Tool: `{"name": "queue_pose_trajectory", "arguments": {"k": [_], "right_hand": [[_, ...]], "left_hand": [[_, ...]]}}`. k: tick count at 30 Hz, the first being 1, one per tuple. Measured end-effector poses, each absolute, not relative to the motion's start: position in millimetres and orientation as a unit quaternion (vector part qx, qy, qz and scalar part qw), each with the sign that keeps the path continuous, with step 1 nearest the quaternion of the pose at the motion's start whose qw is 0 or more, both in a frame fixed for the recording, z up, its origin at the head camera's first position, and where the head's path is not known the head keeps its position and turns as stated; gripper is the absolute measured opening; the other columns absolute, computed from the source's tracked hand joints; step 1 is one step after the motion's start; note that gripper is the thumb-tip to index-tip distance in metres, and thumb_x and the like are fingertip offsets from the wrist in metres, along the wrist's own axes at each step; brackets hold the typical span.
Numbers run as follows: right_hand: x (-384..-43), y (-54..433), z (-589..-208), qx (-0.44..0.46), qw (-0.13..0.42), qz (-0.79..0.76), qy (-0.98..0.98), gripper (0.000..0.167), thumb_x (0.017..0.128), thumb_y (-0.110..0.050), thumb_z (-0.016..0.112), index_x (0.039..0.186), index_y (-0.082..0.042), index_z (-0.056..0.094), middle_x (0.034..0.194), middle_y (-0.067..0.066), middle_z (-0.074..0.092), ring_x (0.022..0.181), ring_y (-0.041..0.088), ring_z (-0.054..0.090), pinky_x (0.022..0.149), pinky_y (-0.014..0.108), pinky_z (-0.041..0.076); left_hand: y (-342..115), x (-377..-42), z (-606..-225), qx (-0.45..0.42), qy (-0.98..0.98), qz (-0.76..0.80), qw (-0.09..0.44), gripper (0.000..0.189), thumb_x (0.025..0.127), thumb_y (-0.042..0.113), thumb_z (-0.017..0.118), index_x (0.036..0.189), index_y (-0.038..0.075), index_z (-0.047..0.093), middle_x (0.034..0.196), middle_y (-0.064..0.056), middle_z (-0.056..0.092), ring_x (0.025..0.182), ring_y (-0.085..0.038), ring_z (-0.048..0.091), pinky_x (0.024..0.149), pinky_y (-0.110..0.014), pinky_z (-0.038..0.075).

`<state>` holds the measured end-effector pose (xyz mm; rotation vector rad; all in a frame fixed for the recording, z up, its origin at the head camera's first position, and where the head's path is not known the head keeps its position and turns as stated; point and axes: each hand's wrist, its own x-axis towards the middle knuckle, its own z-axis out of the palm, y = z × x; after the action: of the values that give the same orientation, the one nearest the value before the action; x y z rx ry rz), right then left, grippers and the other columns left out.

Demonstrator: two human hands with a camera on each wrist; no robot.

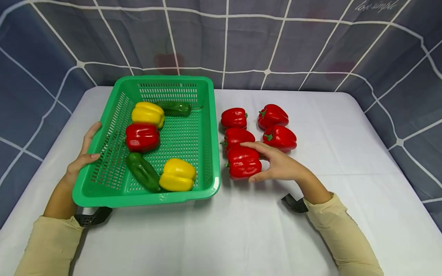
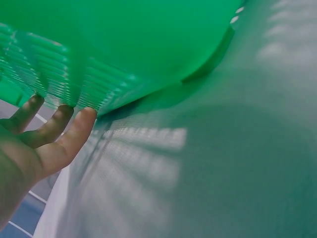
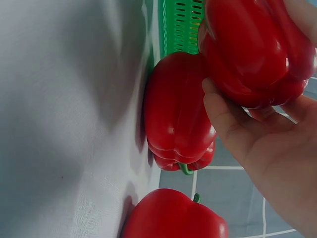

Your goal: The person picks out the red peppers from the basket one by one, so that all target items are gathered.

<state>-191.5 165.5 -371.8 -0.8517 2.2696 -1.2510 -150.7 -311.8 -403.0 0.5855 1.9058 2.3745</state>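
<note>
A red bell pepper (image 1: 244,163) is gripped between the thumb and fingers of my right hand (image 1: 279,163). In the right wrist view that held pepper (image 3: 252,47) is raised higher off the cloth than the red bell pepper (image 3: 178,109) beside it. My left hand (image 1: 79,157) rests against the left side of a green plastic basket (image 1: 215,153). In the left wrist view its outstretched fingers (image 2: 74,131) touch the slotted outer wall. Inside the basket are a red bell pepper (image 1: 142,137), two yellow bell peppers (image 1: 177,175) and two long green peppers (image 1: 142,170).
Right of the basket, more red bell peppers lie on the white-covered table (image 1: 221,237): two at the left (image 1: 234,118), two at the right (image 1: 279,138). A grey checked cloth (image 1: 248,46) hangs behind and along both sides.
</note>
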Motion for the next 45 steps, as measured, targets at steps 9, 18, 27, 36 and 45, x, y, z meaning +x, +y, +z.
{"name": "queue_pose_trajectory", "arguments": {"k": [9, 18, 27, 36, 45], "right_hand": [[-191, 164, -374, -0.325, 0.194, -0.391, 0.839, 0.081, 0.066, -0.027, 0.080, 0.136, -0.023, 0.039, 0.126, 0.001, 0.047, 0.119, 0.020, 0.041, 0.091, 0.042, 0.042], [-190, 163, -377, -0.350, 0.198, -0.359, 0.842, 0.081, 0.067, -0.027, 0.079, 0.137, -0.018, 0.039, 0.127, 0.000, 0.048, 0.120, 0.021, 0.041, 0.092, 0.043, 0.042], [-190, 162, -382, -0.355, 0.207, -0.345, 0.844, 0.082, 0.066, -0.026, 0.080, 0.137, -0.016, 0.039, 0.124, 0.000, 0.049, 0.117, 0.018, 0.043, 0.090, 0.039, 0.044], [-190, 159, -385, -0.348, 0.218, -0.338, 0.847, 0.082, 0.066, -0.026, 0.080, 0.137, -0.017, 0.039, 0.126, 0.001, 0.048, 0.118, 0.019, 0.043, 0.091, 0.039, 0.044], [-190, 159, -386, -0.349, 0.225, -0.331, 0.848, 0.083, 0.066, -0.028, 0.080, 0.137, -0.017, 0.038, 0.127, 0.001, 0.046, 0.119, 0.019, 0.042, 0.092, 0.040, 0.043]], "left_hand": [[-313, -150, -404, 0.193, 0.612, 0.766, 0.019, 0.074, 0.079, -0.002, 0.021, 0.147, 0.021, 0.005, 0.148, 0.000, 0.001, 0.135, -0.014, 0.005, 0.102, -0.018, 0.014], [-313, -150, -404, 0.195, 0.611, 0.767, 0.023, 0.074, 0.079, -0.003, 0.019, 0.147, 0.021, 0.003, 0.148, 0.000, 0.000, 0.135, -0.014, 0.005, 0.101, -0.017, 0.017], [-312, -150, -403, 0.187, 0.615, 0.765, 0.026, 0.074, 0.079, -0.002, 0.020, 0.147, 0.022, 0.003, 0.148, -0.001, 0.000, 0.135, -0.015, 0.005, 0.101, -0.018, 0.017], [-311, -149, -402, 0.189, 0.618, 0.762, 0.026, 0.074, 0.080, -0.002, 0.019, 0.147, 0.022, 0.001, 0.149, -0.002, -0.002, 0.136, -0.015, 0.005, 0.100, -0.017, 0.019], [-311, -149, -401, 0.196, 0.616, 0.762, 0.026, 0.074, 0.080, -0.002, 0.018, 0.147, 0.021, 0.000, 0.149, -0.003, -0.002, 0.136, -0.015, 0.005, 0.100, -0.017, 0.020]]}}
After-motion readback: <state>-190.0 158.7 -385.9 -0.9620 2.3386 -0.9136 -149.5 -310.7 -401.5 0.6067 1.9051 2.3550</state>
